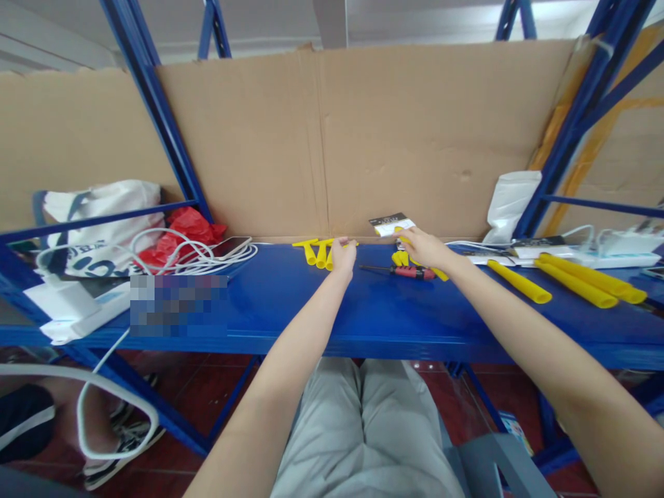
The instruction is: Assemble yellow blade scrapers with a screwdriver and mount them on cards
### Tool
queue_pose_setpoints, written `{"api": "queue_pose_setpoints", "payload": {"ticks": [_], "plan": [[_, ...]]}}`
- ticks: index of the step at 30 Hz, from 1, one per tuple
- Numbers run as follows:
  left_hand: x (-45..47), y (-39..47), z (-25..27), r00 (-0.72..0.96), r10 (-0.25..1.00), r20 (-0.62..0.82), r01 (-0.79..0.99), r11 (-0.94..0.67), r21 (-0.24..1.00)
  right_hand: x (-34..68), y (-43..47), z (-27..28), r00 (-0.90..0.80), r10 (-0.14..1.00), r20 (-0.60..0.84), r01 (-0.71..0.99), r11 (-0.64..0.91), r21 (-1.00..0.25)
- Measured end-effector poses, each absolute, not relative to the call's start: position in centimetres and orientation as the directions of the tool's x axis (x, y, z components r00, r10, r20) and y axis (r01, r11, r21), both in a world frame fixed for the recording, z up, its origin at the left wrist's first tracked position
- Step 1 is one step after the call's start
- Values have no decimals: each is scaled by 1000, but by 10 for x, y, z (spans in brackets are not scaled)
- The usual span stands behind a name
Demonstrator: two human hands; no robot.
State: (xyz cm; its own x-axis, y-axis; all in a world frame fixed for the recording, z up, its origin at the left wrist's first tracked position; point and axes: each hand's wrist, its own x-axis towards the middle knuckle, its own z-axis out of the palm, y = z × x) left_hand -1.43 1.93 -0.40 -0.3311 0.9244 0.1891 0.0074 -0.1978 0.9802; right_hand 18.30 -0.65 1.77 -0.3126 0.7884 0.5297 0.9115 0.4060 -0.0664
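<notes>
On the blue worktop [280,304], the left hand [343,254] is at the yellow T-shaped pieces [321,257], the right hand [421,247] over yellow parts [399,259] beside a screwdriver [412,272] (whether either grips anything, I cannot tell).

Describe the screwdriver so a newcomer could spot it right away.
On the blue shelf, find the person's right hand. The screwdriver lies just on its near side, shaft pointing toward the left hand. Its red handle sets it apart from the yellow pieces beside it.
</notes>
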Motion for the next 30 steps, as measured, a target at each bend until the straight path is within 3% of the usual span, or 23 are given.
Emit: {"api": "queue_pose_setpoints", "payload": {"ticks": [4, 8, 14, 23, 27, 30], "plan": [[-15, 25, -8, -299, 929, 218, 45, -214, 976, 227, -6, 46, -183, 839, 513, 970, 239, -45], [-13, 25, -10, -277, 927, 252, 68, -242, 968, 277, -14, 67, 49, 897, 439, 999, -36, -37], [-14, 23, -7, -259, 942, 213, 44, -208, 977, 341, -30, 57, 308, 909, 280, 948, -319, -7], [-12, 15, -3, -265, 949, 173, 41, -168, 985, 367, -40, 9, 423, 903, 78, 905, -415, -98], [-11, 11, -2, -252, 955, 157, 52, -149, 987, 372, -34, 2, 423, 901, 100, 906, -417, -74], [-11, 9, -2, -249, 956, 156, 58, -147, 988, 375, -31, -1, 428, 890, 158, 902, -413, -123]]}}
